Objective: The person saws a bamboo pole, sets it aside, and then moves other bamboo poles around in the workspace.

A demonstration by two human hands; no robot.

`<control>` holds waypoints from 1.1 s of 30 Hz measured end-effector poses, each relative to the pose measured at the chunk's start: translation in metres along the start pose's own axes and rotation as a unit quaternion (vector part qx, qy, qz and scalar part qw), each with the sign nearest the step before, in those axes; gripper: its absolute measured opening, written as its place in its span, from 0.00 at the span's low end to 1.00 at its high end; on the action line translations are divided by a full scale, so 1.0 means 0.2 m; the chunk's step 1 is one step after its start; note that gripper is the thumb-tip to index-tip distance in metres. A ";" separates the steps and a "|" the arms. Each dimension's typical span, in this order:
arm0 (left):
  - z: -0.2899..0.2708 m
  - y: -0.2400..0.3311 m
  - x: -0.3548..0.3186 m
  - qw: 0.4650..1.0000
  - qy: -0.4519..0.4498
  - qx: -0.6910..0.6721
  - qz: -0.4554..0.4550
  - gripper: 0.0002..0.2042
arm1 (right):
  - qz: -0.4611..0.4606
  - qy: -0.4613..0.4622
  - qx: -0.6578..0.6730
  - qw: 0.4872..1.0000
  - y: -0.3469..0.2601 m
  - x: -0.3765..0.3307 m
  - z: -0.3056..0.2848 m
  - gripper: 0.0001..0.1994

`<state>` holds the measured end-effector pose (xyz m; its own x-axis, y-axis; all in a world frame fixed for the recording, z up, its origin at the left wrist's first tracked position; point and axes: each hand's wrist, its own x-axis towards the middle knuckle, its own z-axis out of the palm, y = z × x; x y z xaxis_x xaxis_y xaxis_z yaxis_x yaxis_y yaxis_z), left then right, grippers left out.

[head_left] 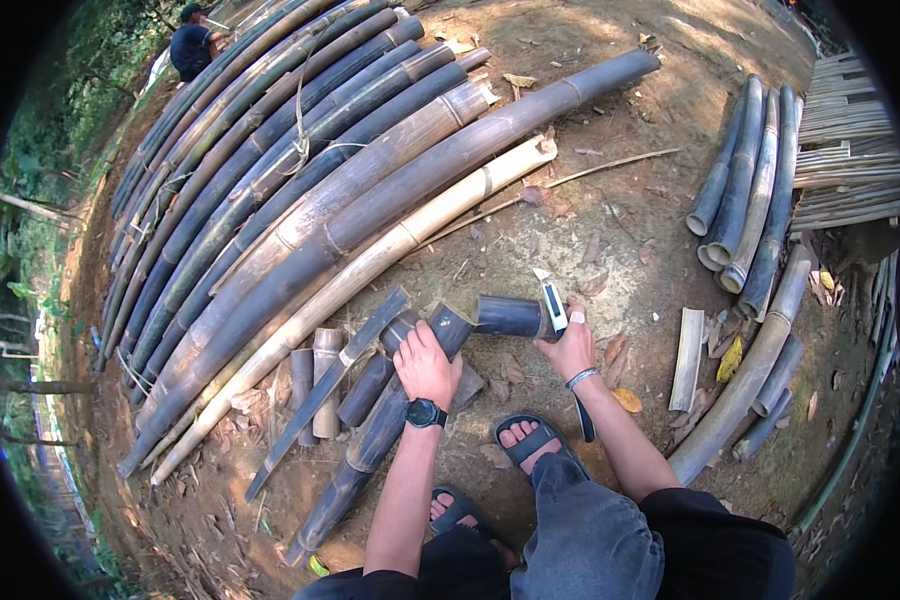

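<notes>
My left hand (429,366), with a dark watch on its wrist, grips a short dark bamboo piece (451,329) that lies across other cut pieces. Closed round a white tool with a dark slot (553,304) and a pale pointed tip, my right hand (571,346) sits beside the end of a dark bamboo section (508,316). The exact kind of tool is unclear. Below my right wrist shows a dark strip (583,420); whether it belongs to the tool is hidden. Under my left hand slants a longer dark bamboo pole (355,470), with a split slat (320,400) alongside.
A large stack of long bamboo poles (300,200) fills the left and back. Several bamboo lengths (738,190) lie at the right, near a bundle of thin sticks (848,150). My sandalled feet (533,440) stand close to the pieces. Another person (192,45) is far left.
</notes>
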<state>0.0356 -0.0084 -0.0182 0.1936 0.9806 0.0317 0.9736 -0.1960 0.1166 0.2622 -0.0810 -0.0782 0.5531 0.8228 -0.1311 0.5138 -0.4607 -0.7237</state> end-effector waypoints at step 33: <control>-0.11 -0.04 0.05 0.962 -0.165 -0.203 0.073 0.36 | -0.225 0.060 0.070 0.970 -0.03 0.30 -0.23 0.46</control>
<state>0.0272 0.0023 0.0022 0.4172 0.8786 -0.2325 0.8191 -0.2527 0.5150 0.3221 -0.0447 -0.0504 0.3697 0.8815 0.2936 0.6315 -0.0066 -0.7753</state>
